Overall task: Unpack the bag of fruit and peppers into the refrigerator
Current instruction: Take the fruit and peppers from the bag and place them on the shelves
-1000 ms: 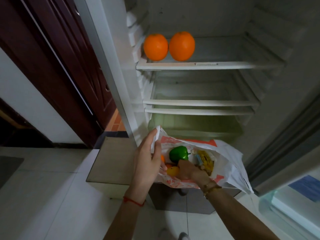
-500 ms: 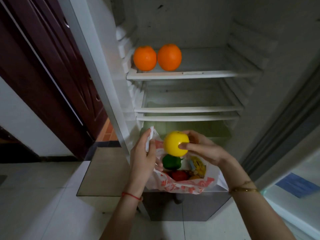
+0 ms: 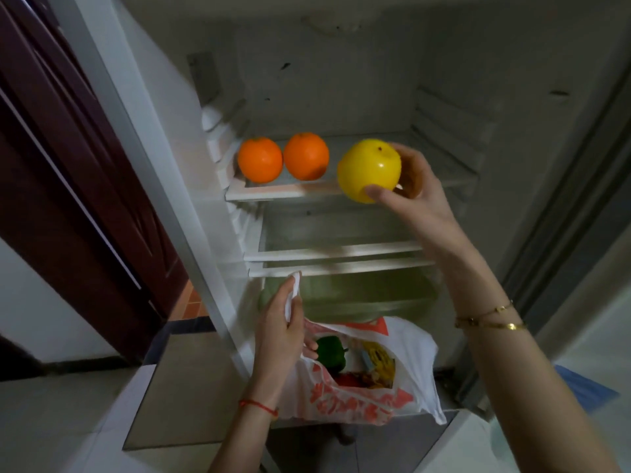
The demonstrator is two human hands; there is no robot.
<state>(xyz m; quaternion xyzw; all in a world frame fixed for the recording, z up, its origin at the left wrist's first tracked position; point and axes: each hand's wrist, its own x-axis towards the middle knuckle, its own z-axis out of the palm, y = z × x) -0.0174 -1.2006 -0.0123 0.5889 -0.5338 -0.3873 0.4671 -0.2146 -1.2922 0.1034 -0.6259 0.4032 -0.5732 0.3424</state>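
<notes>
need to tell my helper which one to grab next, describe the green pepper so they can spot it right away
Start at the open refrigerator and drop below its shelves to the white plastic bag with red print, held open by the left hand. The green pepper sits near the bag's mouth, right beside that hand's fingertips. It is the only dark green thing there, above a red item and left of a yellow packet.

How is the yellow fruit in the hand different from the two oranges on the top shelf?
The yellow fruit is glossy and lemon-coloured; the oranges are duller and deep orange. The yellow fruit is gripped by the right hand at the shelf edge; the oranges rest on the shelf, untouched. It looks bigger, though it is nearer the camera. All three are round.
</notes>
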